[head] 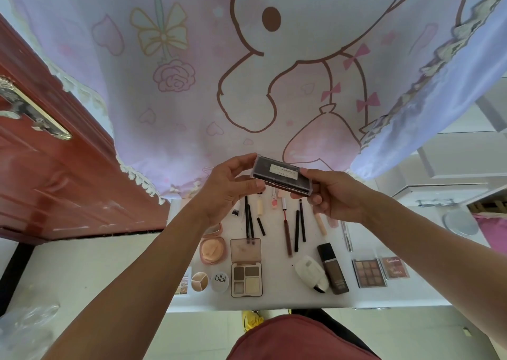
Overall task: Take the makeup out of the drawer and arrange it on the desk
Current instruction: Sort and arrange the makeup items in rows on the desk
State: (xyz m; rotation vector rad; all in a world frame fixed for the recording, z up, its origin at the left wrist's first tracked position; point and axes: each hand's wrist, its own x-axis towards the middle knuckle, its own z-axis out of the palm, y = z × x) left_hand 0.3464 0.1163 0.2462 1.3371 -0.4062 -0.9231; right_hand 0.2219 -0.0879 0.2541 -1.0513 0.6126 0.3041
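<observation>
Nearest is the person's red garment (301, 337), at the bottom edge. Beyond it lies the white surface (301, 300), with makeup laid out on it.

Along its near side, from the left:
- a three-part pan (199, 281)
- a round lid (220, 278) printed with letters
- an open quad palette (246, 267) with its clear lid flipped back
- a white pod (311, 273), lying at an angle and touching a dark bottle (332, 267)
- a nine-pan palette (369, 272)
- a red box (395, 267) just beside that palette

A peach compact (213, 248) lies behind the pan and partly under the left forearm.

Farther back there are slim things lying roughly lengthwise. These are black pencils (296, 230), a brown gloss (287, 232) with a white cap and a pale tube (321, 223). Several smaller pieces beside them are too small to name.

Above that far row, both hands hold a flat dark case (282, 174) clear of the surface. It has a white label and tilts slightly down to the right. The left hand (227, 186) pinches its left end between thumb and fingers. The right hand (337, 195) grips its right end, fingers curled beneath.

Behind hangs a pink curtain (192, 57) with a cartoon animal, a bow and a rose. A red door (55, 181) with a metal handle (33, 110) stands to the left
</observation>
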